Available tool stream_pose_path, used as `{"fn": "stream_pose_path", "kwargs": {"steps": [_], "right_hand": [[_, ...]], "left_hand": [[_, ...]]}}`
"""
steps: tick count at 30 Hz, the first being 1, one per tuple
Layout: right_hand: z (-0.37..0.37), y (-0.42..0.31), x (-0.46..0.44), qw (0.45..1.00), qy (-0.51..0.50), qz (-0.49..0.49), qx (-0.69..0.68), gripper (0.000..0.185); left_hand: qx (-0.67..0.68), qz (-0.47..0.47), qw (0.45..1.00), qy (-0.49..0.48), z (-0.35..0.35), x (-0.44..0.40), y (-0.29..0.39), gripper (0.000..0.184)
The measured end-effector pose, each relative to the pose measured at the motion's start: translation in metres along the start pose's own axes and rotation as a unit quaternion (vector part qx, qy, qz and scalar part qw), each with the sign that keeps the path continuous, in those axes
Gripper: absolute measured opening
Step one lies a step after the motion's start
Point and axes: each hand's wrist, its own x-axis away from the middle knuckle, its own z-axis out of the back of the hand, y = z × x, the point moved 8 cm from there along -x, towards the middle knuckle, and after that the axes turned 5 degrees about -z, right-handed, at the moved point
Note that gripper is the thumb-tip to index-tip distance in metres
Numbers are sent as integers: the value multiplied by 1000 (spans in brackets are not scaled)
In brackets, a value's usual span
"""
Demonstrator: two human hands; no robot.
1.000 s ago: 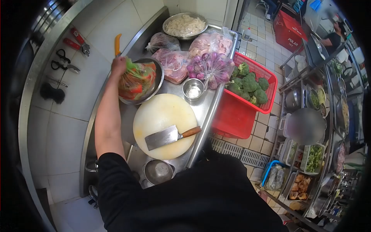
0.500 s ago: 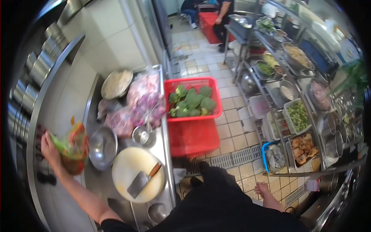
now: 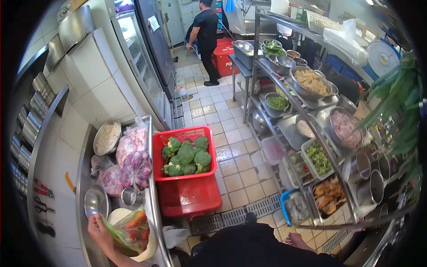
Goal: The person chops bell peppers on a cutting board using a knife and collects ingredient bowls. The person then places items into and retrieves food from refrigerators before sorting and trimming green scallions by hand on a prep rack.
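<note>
My left hand (image 3: 98, 231) is closed on the gathered neck of a clear plastic bag (image 3: 132, 233) with red and green vegetables inside. The bag hangs over the round white cutting board (image 3: 150, 249) and hides most of it; the cleaver cannot be seen. Just beyond the hand is a steel bowl (image 3: 96, 201), with a small metal cup (image 3: 129, 196) to its right. My right hand (image 3: 294, 240) hangs low beside my body over the floor, fingers loosely apart and holding nothing visible.
Bagged meat (image 3: 132, 144) and a bowl of pale food (image 3: 107, 137) lie along the steel counter. A red basket (image 3: 184, 177) of broccoli stands beside it. Across the tiled aisle is a steel rack (image 3: 291, 100) with several food containers. A person (image 3: 207, 40) stands far back.
My left hand has brought the bag from beside the wall to over the cutting board, covering the board. My view has turned up toward the aisle. The right hand still hangs low.
</note>
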Motion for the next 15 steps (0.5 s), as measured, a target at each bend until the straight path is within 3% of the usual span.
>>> {"fn": "stream_pose_path", "kwargs": {"steps": [3, 4, 5, 7, 9, 11, 14, 15], "right_hand": [[56, -41, -32, 999, 15, 16, -46, 28], [74, -46, -75, 997, -56, 30, -53, 28], [91, -59, -78, 996, 0, -13, -88, 28], [107, -99, -76, 991, -18, 71, -109, 22], [102, -152, -72, 994, 97, -21, -52, 17], [85, -172, -188, 984, -134, 56, -107, 23], [48, -271, -94, 992, -12, 88, -88, 21], [35, -288, -80, 992, -12, 90, -84, 21]], "left_hand": [[-38, 18, 999, -20, -63, 14, 25, 27], [-43, -2, 999, 2, -83, 17, 45, 28], [-39, 3, 999, 7, -97, 16, 53, 28], [14, 80, 996, -26, -129, 24, 50, 29], [37, 85, 996, 1, -154, 26, 58, 29], [58, 64, 996, -7, -176, 18, 71, 27], [39, 64, 997, 0, -206, -6, 98, 27], [17, 57, 998, -5, -219, -16, 104, 27]]}}
